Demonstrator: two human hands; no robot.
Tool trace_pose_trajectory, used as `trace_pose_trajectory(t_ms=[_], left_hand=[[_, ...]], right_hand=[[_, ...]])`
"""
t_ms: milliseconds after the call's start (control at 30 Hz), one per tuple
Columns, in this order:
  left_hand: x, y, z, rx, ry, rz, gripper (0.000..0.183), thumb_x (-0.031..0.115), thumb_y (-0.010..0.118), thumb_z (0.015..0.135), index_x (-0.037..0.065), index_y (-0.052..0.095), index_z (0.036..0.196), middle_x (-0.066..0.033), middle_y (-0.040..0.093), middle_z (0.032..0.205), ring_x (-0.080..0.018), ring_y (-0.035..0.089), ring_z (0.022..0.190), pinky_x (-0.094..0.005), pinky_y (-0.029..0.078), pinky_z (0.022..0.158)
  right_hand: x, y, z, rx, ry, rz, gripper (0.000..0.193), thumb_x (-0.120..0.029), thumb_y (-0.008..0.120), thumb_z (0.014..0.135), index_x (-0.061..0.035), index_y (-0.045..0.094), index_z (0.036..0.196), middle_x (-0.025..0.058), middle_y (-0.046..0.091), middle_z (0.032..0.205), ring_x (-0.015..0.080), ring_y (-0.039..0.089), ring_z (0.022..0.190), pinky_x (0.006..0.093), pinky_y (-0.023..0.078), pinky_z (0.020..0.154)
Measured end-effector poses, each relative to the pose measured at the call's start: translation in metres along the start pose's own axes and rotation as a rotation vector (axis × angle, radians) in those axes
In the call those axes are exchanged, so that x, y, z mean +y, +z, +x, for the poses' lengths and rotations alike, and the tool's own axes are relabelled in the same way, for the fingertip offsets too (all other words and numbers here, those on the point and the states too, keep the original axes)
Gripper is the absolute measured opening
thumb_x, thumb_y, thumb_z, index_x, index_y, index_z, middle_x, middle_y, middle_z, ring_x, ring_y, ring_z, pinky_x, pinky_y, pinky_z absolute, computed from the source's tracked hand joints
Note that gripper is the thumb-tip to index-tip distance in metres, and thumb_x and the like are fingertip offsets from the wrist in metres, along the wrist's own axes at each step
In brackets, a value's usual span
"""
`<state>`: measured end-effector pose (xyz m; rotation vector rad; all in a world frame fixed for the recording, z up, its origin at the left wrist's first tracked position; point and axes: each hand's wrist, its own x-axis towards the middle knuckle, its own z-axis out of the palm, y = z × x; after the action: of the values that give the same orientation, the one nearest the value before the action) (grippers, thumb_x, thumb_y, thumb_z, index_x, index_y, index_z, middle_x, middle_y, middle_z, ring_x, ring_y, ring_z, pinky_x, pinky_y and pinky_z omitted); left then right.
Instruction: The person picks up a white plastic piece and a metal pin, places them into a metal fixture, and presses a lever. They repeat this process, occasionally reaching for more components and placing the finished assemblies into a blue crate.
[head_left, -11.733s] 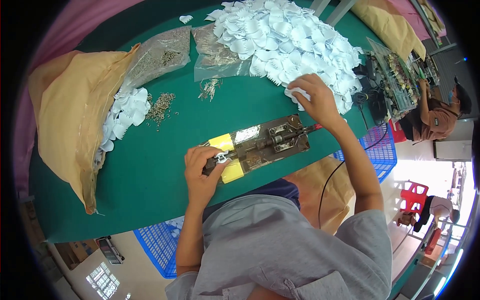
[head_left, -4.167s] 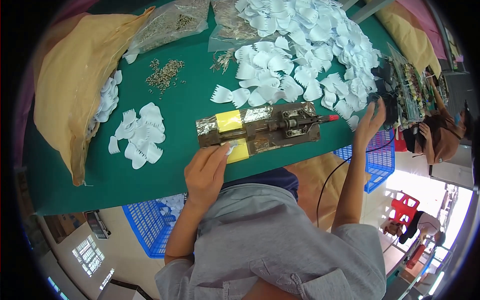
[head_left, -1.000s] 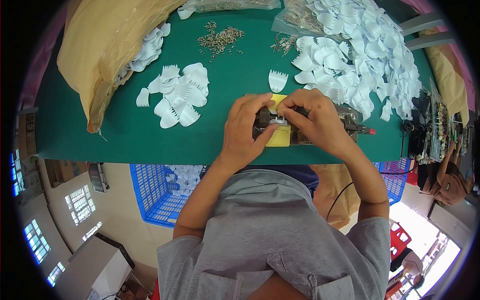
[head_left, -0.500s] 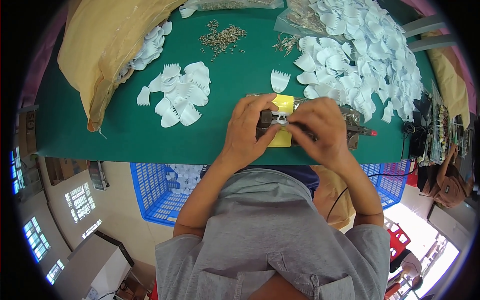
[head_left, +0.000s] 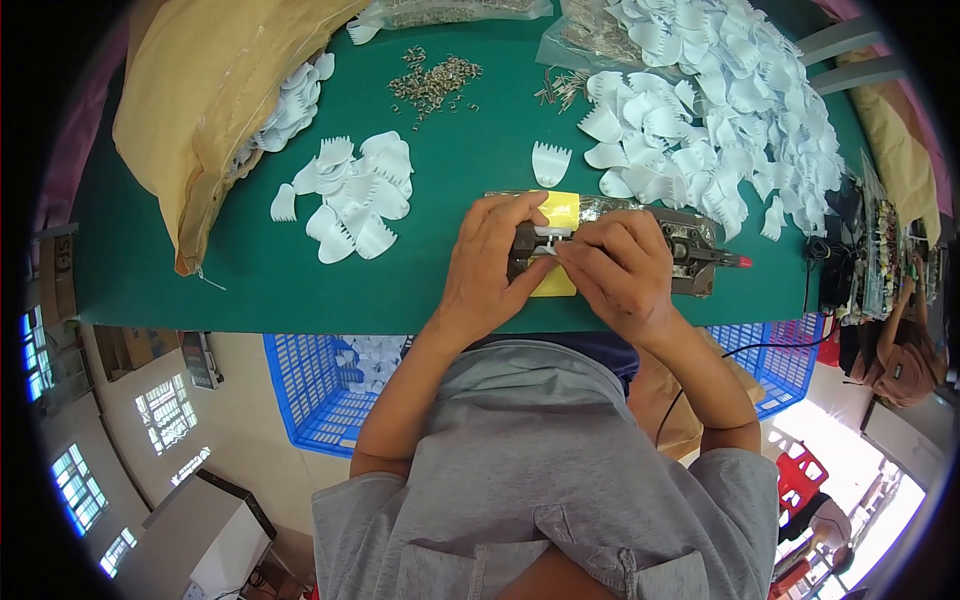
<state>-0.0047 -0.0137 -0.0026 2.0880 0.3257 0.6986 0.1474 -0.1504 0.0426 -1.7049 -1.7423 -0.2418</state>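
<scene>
At the table's near edge, my left hand (head_left: 487, 250) has its thumb and forefinger closed about a small white plastic piece (head_left: 552, 231) set at the end of a dark brown fixture (head_left: 692, 240). My right hand (head_left: 624, 268) pinches at the same piece from the right; whatever its fingertips hold is too small to make out. Yellow tape or card (head_left: 563, 208) shows beneath the fingers. Just beyond lies a single white toothed, scoop-shaped piece (head_left: 551, 165). Similar pieces form a small pile (head_left: 360, 190) to the left.
A large heap of white toothed pieces (head_left: 720, 120) covers the right. Small metal clips (head_left: 435, 83) and pins (head_left: 563, 88) lie at the back. A yellowish sack (head_left: 215, 100) stands left. Blue baskets (head_left: 315, 400) sit below the table; a black cable (head_left: 690, 385) hangs at right.
My right hand has come slightly left and down, its fingertips now close against the white piece. My left hand keeps its hold. The whole view has shifted a little.
</scene>
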Motion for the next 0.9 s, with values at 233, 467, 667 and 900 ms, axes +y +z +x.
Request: trace_pose_trajectory(t_ms=[233, 467, 667, 900], left_hand=[[0.0, 0.0, -0.002, -0.005, -0.002, -0.009, 0.067, 0.007, 0.083, 0.082, 0.007, 0.055, 0.142, -0.0092, 0.065, 0.119, -0.0328, 0.057, 0.121, -0.0444, 0.046, 0.104], [0.001, 0.001, -0.001, 0.014, -0.019, -0.026, 0.064, 0.008, 0.081, 0.084, 0.007, 0.055, 0.142, -0.0097, 0.066, 0.119, -0.0325, 0.057, 0.122, -0.0448, 0.045, 0.105], [0.002, -0.002, 0.0, 0.023, -0.004, 0.002, 0.065, 0.004, 0.083, 0.082, 0.004, 0.056, 0.141, -0.011, 0.068, 0.116, -0.0316, 0.061, 0.114, -0.0415, 0.051, 0.098], [0.002, -0.002, -0.002, -0.006, -0.052, -0.042, 0.061, 0.011, 0.079, 0.087, 0.006, 0.055, 0.142, -0.0099, 0.065, 0.117, -0.0326, 0.056, 0.121, -0.045, 0.044, 0.106]], right_hand=[[0.006, 0.001, 0.0, -0.044, -0.038, 0.004, 0.029, -0.01, 0.077, 0.07, -0.0081, 0.076, 0.099, 0.0025, 0.066, 0.096, 0.0237, 0.064, 0.093, 0.0379, 0.052, 0.077], [0.005, -0.007, 0.009, -0.096, 0.047, 0.087, 0.021, -0.008, 0.082, 0.076, -0.0072, 0.074, 0.095, 0.0048, 0.067, 0.094, 0.0261, 0.065, 0.089, 0.0394, 0.053, 0.074], [0.088, -0.007, 0.073, -0.172, 0.216, -0.036, 0.015, -0.009, 0.079, 0.083, -0.0082, 0.076, 0.098, 0.0076, 0.07, 0.097, 0.0305, 0.063, 0.097, 0.0412, 0.053, 0.083], [0.147, 0.02, 0.107, -0.439, 0.016, -0.13, 0.012, -0.01, 0.08, 0.077, -0.0108, 0.075, 0.089, 0.0048, 0.067, 0.091, 0.0272, 0.062, 0.098, 0.0413, 0.05, 0.089]])
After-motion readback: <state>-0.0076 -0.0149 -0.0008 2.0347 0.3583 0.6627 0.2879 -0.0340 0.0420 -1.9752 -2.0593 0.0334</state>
